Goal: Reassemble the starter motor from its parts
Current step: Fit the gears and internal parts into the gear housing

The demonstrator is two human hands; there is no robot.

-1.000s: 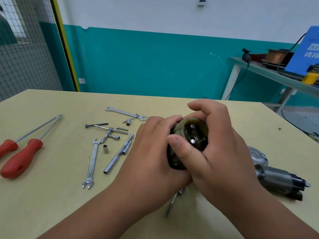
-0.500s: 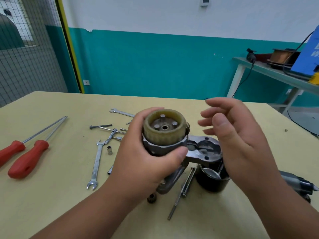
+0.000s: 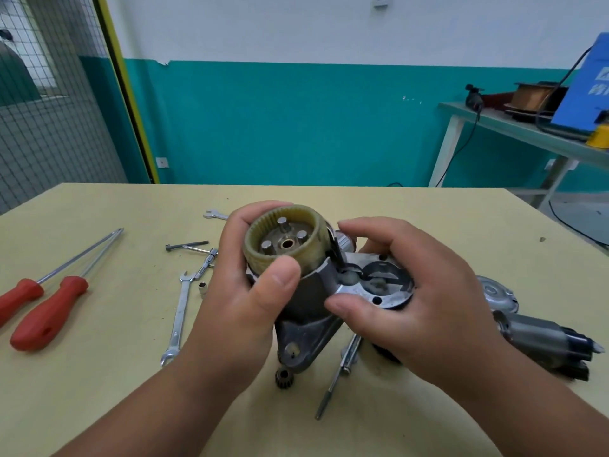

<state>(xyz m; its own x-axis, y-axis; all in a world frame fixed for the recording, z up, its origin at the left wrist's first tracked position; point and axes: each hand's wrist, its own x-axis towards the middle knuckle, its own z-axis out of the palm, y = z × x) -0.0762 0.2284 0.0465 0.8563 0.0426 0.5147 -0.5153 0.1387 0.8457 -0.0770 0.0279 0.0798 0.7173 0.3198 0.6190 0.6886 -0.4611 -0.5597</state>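
Here, at far left, two red-handled screwdrivers (image 3: 49, 311) are lying on the desk (image 3: 99, 407), shafts pointing away and to the right; beside them a wrench (image 3: 178, 319), a socket (image 3: 202, 286) and a bolt (image 3: 186, 246) are lying loose. At centre the left hand (image 3: 244, 318) is gripping the ring gear (image 3: 255, 258), its fingers (image 3: 239, 222) curling round the far side and the thumb pressing on the near rim. The ring gear is sitting on top of the housing (image 3: 309, 328), low over the desk, and its open mouth is facing up towards the camera, showing three pins around a central bore. The right hand (image 3: 428, 308) is pinching the housing's round side flange between thumb and curled fingers (image 3: 372, 229). Below the housing a small pinion (image 3: 282, 379) and a long bolt (image 3: 339, 371) are lying on the desk. To the right, well apart from the ring gear, the motor (image 3: 543, 341) is lying on its side, its long axis running from upper left to lower right; the right hand is the nearer one. Whatever is going in next will probably be entering along the bore, from above, so the mouth is best held upturned. On the side bench (image 3: 527, 136) a blue box (image 3: 590, 84) is carrying white writing, too blurred and cropped to read; no brand is showing on the tools.
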